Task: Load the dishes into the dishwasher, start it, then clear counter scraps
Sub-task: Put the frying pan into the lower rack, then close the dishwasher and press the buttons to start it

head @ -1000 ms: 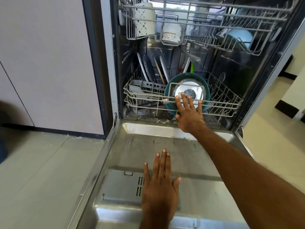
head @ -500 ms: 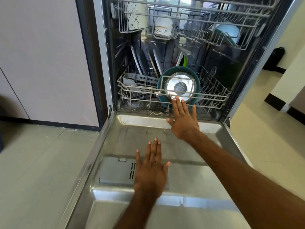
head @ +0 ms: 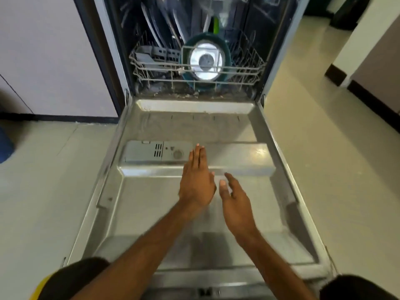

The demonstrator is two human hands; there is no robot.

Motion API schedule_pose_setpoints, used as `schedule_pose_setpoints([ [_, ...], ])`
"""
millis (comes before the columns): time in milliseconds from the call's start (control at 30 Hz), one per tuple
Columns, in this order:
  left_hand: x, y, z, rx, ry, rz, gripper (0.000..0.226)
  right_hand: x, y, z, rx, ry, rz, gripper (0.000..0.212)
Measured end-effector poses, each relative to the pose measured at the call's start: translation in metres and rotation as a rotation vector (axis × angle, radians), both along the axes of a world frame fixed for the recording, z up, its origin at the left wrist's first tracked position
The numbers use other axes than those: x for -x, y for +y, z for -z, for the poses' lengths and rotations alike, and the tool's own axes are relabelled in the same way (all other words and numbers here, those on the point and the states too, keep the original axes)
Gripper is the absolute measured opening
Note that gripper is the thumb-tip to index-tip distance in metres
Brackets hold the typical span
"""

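— While the dishwasher door (head: 151,213) lies flat open, where are the dishes?
— In the lower rack (head: 249,69), inside the tub. A teal bowl (head: 226,50) stands on edge at its front with a shiny steel dish (head: 205,60) against it, and plates (head: 155,33) stand upright behind.
— And the hands?
— Both empty. The left hand (head: 197,185) is flat, fingers straight and together, over the door's inner panel just beside the detergent dispenser (head: 142,152); whether it touches, I cannot tell. The right hand (head: 234,198) is just beside it, fingers loosely spread.
— How will that door handle?
— It is stiff metal, probably heavy and sprung, with a smooth liner that looks slippery. I'd take it under the near edge and lift.
— Is there room?
— The floor (head: 43,191) is open on both sides, and a cabinet (head: 43,50) stands close at the left hinge. The rack seems to sit behind the sill, so it should not foul. Keep fingers off the side rims.
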State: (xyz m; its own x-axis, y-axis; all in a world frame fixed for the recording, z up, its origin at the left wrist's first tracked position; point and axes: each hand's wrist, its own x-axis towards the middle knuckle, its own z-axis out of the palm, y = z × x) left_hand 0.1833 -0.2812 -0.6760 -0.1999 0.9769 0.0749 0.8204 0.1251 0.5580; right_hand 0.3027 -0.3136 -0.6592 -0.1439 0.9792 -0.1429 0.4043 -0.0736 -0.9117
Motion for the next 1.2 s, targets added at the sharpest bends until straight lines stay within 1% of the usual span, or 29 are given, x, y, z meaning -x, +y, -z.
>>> schedule_pose_setpoints([
  [67,-0.018,-0.027,-0.007,-0.014,-0.322,-0.116,0.063,-0.004,-0.022,0.001,0.168,0.242,-0.001,0.041],
  [133,-0.038,-0.056,-0.018,-0.013,-0.661,-0.281,0.047,-0.014,-0.039,-0.004,0.366,0.497,0.059,0.037],
  [200,-0.056,-0.09,-0.027,0.016,-1.006,-0.483,0.03,-0.027,-0.059,-0.007,0.589,0.721,0.215,0.037],
  [233,-0.062,-0.107,-0.029,0.024,-1.133,-0.59,0.023,-0.035,-0.068,-0.006,0.683,0.798,0.302,0.038],
  [267,-0.066,-0.123,-0.03,0.036,-1.208,-0.694,0.019,-0.041,-0.077,-0.005,0.758,0.858,0.372,0.039],
  [333,-0.069,-0.151,-0.028,0.063,-1.289,-0.844,0.016,-0.048,-0.093,-0.003,0.825,0.913,0.433,0.039],
  [400,-0.069,-0.171,-0.026,0.073,-1.383,-0.913,0.023,-0.047,-0.11,-0.003,0.858,0.896,0.435,0.039],
  [467,-0.073,-0.187,-0.024,0.116,-1.435,-0.971,0.032,-0.04,-0.129,-0.003,0.906,0.849,0.437,0.041],
  [533,-0.081,-0.202,-0.023,0.162,-1.412,-1.028,0.042,-0.035,-0.147,-0.002,0.925,0.76,0.48,0.044],
  [600,-0.087,-0.216,-0.019,0.215,-1.351,-1.11,0.048,-0.033,-0.164,0.004,0.949,0.669,0.552,0.05],
  [667,-0.088,-0.225,-0.017,0.302,-1.333,-1.173,0.054,-0.033,-0.176,0.009,0.976,0.543,0.564,0.057],
  [700,-0.087,-0.228,-0.015,0.331,-1.349,-1.185,0.06,-0.031,-0.179,0.01,0.988,0.5,0.543,0.065],
  [767,-0.085,-0.227,-0.013,0.384,-1.355,-1.19,0.083,-0.028,-0.182,0.011,1.019,0.507,0.504,0.079],
  [800,-0.084,-0.225,-0.015,0.389,-1.39,-1.186,0.094,-0.026,-0.182,0.009,1.031,0.554,0.5,0.08],
  [833,-0.083,-0.224,-0.017,0.367,-1.462,-1.183,0.098,-0.024,-0.182,0.007,1.03,0.626,0.503,0.078],
  [933,-0.085,-0.218,-0.032,0.233,-1.696,-1.179,0.078,-0.023,-0.178,0.004,1.027,0.891,0.578,0.068],
  [1000,-0.087,-0.22,-0.035,0.163,-1.809,-1.211,0.072,-0.021,-0.179,0.003,1.026,1.012,0.654,0.068],
  [1067,-0.088,-0.222,-0.048,0.118,-1.827,-1.239,0.067,-0.021,-0.182,-0.001,1.0,1.047,0.703,0.068],
  [1200,-0.095,-0.22,-0.083,0.053,-1.857,-1.222,0.058,-0.02,-0.185,-0.016,0.941,1.051,0.693,0.06],
])
